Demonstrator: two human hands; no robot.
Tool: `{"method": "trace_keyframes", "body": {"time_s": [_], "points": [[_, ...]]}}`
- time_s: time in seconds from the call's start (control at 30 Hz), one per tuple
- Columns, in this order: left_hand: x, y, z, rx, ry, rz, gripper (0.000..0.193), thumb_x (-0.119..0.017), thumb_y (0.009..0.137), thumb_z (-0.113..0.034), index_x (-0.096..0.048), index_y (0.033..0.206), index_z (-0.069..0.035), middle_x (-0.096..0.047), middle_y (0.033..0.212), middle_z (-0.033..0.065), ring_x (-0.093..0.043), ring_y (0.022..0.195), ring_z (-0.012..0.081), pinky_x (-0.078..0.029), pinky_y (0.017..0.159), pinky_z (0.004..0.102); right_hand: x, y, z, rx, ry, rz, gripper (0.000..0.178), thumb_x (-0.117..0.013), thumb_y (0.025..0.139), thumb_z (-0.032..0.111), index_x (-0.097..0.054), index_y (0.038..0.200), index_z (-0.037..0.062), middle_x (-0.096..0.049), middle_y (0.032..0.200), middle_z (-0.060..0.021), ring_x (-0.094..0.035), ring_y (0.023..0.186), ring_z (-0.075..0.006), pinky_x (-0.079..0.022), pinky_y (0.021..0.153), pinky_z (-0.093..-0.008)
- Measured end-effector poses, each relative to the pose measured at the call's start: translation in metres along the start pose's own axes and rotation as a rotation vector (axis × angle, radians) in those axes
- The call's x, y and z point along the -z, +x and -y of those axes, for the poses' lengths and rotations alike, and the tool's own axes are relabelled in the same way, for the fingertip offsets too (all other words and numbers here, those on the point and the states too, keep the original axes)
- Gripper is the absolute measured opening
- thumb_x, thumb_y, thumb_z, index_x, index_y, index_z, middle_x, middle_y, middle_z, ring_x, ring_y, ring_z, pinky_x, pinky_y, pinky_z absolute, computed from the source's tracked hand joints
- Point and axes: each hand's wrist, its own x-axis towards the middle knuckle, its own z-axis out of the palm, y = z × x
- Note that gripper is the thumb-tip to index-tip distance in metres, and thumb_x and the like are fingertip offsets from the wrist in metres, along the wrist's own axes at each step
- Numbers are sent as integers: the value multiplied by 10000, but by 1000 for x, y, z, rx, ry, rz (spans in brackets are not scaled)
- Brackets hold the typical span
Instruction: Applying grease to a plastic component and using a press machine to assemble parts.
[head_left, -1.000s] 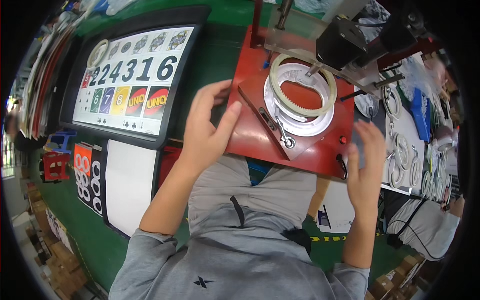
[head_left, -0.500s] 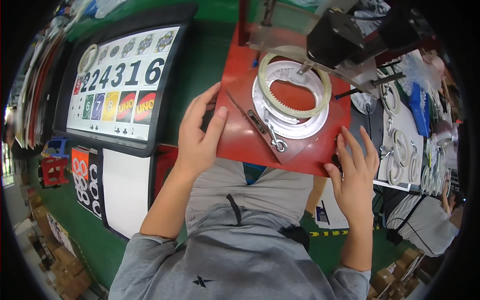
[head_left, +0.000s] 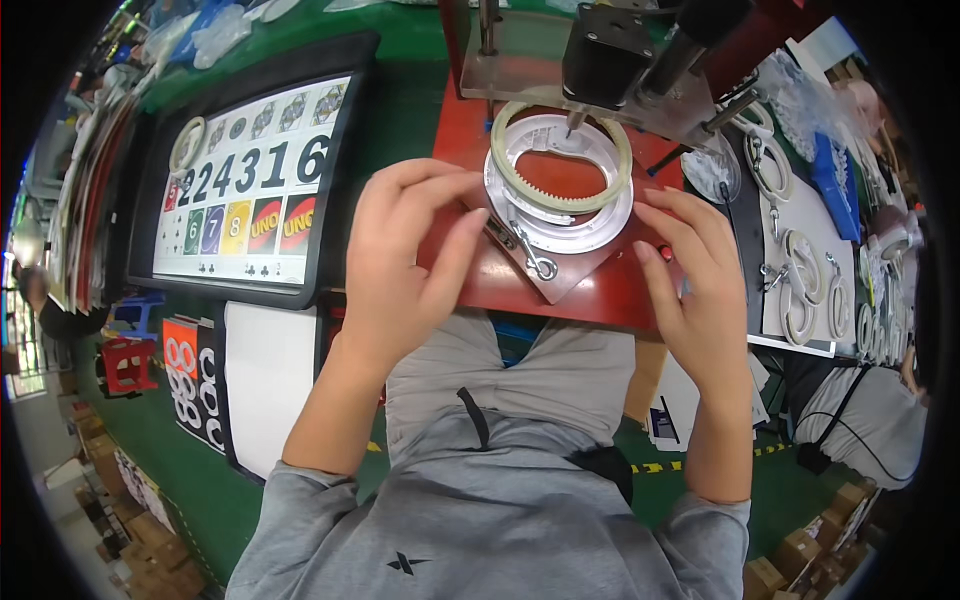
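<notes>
In front of me a red base plate (head_left: 600, 295) carries a white round part (head_left: 575, 235) with a cream, toothed ring (head_left: 570, 206) over it. A silver clasp (head_left: 541, 266) hangs from the white part's near side, lying on a brownish angled plate (head_left: 552, 286). Left of the ring, my left hand (head_left: 405, 255) is over the red plate, thumb and fingers apart, fingertips close to the white part's edge. My right hand (head_left: 695, 275) is at the right side with its fingers spread, the fingertips near the rim. I cannot tell whether either touches it.
A black motor (head_left: 610, 50) and a clear plate (head_left: 640, 95) hang above the ring. A framed card board (head_left: 245, 180) stands at the left with a loose ring (head_left: 188, 145) on it. More rings with clasps (head_left: 800, 285) lie on a white sheet at the right.
Both hands have moved from the red plate's side edges in toward the round part, my left hand further right over the plate. The view has shifted slightly.
</notes>
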Motion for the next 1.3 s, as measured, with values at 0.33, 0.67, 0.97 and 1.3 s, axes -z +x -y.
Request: {"method": "trace_keyframes", "body": {"time_s": [0.33,0.67,0.97,1.3], "points": [[-25,20,-15,-247,61,184,196,-826,768,-31,-726,936,-45,-612,1004,92,-575,933,276,-477,795,370,-36,21,-14,210,55,-22,299,-713,878,25,-718,1173,71,-682,1290,-78,-579,1307,-323,-446,1080,-453],[-11,31,-14,-239,52,279,146,-774,800,-9,-716,923,-62,-705,955,34,-570,947,268,-485,811,366,-34,31,-23,289,147,-14,224,-715,857,36,-761,1073,75,-716,1044,-66,-667,1079,-284,-505,962,-422],[1,32,-2,-161,-56,445,111,-755,837,-16,-704,931,-45,-718,920,46,-596,871,254,-503,770,350,-43,24,-3,214,163,-86,249,-729,805,8,-779,1043,62,-699,953,-69,-666,972,-277,-543,826,-404],[-1,35,3,-77,-101,497,95,-771,848,-51,-717,927,-43,-720,870,54,-603,810,242,-504,744,350,-42,24,-2,190,180,-89,221,-770,817,39,-759,1037,34,-696,961,-78,-657,971,-287,-544,820,-392]]}}
